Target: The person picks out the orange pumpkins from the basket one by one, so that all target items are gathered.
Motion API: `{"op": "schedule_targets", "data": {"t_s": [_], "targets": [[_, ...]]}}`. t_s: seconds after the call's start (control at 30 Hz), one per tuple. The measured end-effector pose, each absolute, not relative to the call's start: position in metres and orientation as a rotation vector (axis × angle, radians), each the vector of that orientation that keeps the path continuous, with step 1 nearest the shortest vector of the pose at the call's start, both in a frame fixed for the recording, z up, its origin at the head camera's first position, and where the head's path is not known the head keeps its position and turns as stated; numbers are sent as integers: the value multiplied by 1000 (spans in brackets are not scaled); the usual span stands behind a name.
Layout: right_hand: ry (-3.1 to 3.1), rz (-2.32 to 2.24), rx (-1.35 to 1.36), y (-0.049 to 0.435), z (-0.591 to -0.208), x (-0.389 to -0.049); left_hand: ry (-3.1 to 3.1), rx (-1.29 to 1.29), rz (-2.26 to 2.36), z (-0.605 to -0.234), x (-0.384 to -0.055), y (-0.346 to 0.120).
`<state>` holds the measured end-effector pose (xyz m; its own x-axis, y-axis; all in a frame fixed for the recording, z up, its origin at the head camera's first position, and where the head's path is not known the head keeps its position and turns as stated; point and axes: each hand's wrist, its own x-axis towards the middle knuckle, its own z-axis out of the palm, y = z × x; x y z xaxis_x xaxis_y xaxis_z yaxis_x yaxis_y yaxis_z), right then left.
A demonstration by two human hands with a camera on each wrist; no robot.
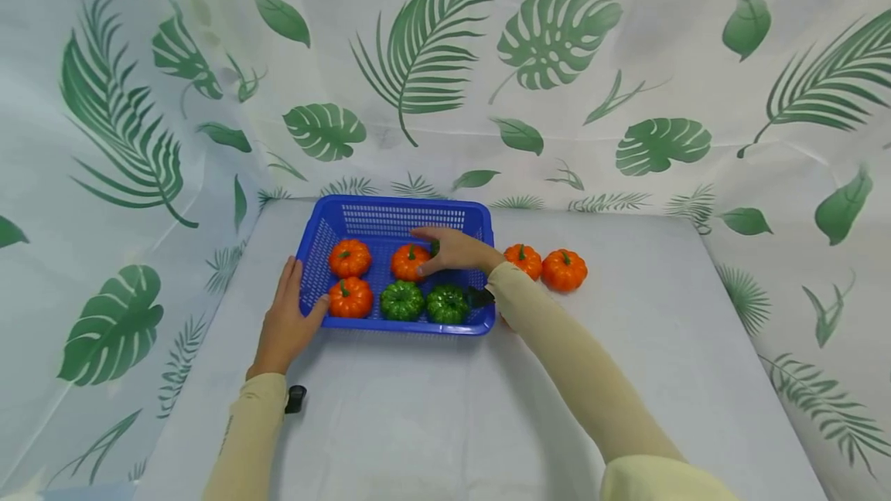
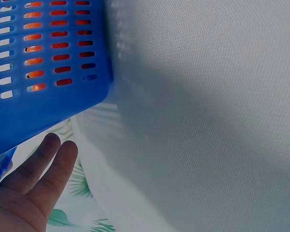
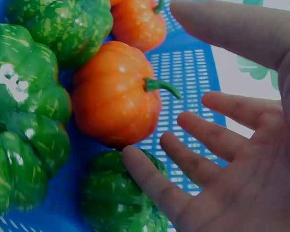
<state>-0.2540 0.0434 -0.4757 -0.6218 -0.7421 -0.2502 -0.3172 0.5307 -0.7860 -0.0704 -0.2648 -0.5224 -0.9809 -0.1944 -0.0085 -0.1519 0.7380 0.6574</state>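
Step in hand, in my judgement: positioning pumpkins in the basket [image 1: 397, 325]. My right hand [image 1: 455, 249] is over the basket's interior, beside the middle orange pumpkin [image 1: 406, 263] and the rear green pumpkin [image 3: 108, 200]. Its fingers are spread and grasp nothing. One fingertip overlaps the rear green pumpkin in the right wrist view; contact cannot be confirmed. Pick-up or release: cannot be determined.

My left hand [image 1: 288, 322] is at the basket's near left corner, fingers extended along the outer wall, thumb at the rim, not clenched. I judge that it steadies the basket.

Next move: to lift a pumpkin, curl the right fingers round its body; to leave it, raise the hand clear of the rim before withdrawing. In either case, brace the corner with the left hand.

Other contents: the left rear pumpkin [image 1: 349, 259] and left front pumpkin [image 1: 350, 298], both orange; the front green pumpkin [image 1: 401, 301] and right green pumpkin [image 1: 448, 305], side by side along the near wall.

Outside, to the right, on the table [image 1: 431, 416]: the near outer pumpkin [image 1: 524, 259] and far outer pumpkin [image 1: 564, 270], both orange. Another orange piece is mostly hidden by my right sleeve [image 1: 564, 362].

Obstructions: neighbouring pumpkins limit finger clearance; the right wall limits forearm descent.
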Motion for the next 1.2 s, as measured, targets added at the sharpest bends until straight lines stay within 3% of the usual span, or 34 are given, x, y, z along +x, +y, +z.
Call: {"op": "schedule_targets", "data": {"t_s": [0.63, 1.2], "targets": [[2308, -664, -915, 15, -480, -251, -2863, 286, -1087, -525, -70, -264], [2409, -662, -1010, 3, -491, -250, -2858, 288, -1089, -525, -70, -265]]}}
